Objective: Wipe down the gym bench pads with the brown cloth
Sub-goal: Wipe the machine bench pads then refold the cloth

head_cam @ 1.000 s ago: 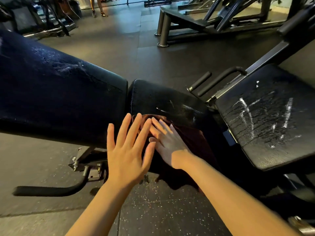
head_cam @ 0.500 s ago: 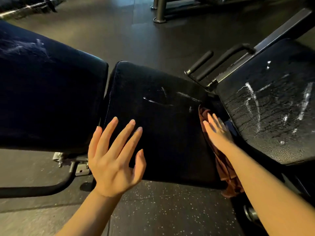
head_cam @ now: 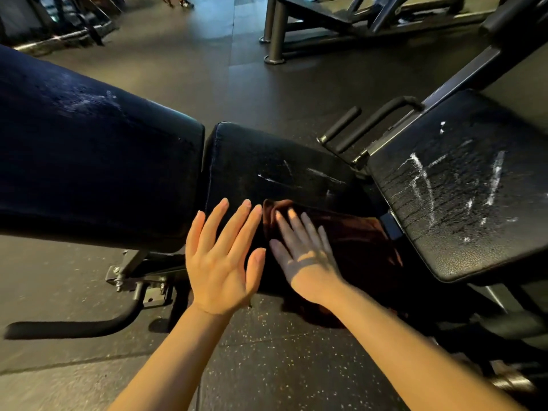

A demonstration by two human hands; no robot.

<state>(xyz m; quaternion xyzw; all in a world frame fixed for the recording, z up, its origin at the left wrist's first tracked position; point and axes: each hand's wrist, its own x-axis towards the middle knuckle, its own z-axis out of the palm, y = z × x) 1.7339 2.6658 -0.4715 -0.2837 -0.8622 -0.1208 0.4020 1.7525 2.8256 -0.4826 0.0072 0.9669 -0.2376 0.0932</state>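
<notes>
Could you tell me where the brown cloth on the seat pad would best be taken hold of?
Probably at the bunched fold on the brown cloth beside the right hand, coming from above. It lies flat on the seat pad, so only that raised ridge offers a grip; its near part hangs over the pad's edge.

The seat pad (head_cam: pixel 267 173) sits in the middle, with the long back pad (head_cam: pixel 89 161) just to its left. Another bench pad (head_cam: pixel 462 197) sits to its right. The cloth (head_cam: pixel 355 241) lies on the near right part of the seat pad. The right hand (head_cam: pixel 305 256) lies flat on the cloth. The left hand (head_cam: pixel 222 262) is just left of it.
</notes>
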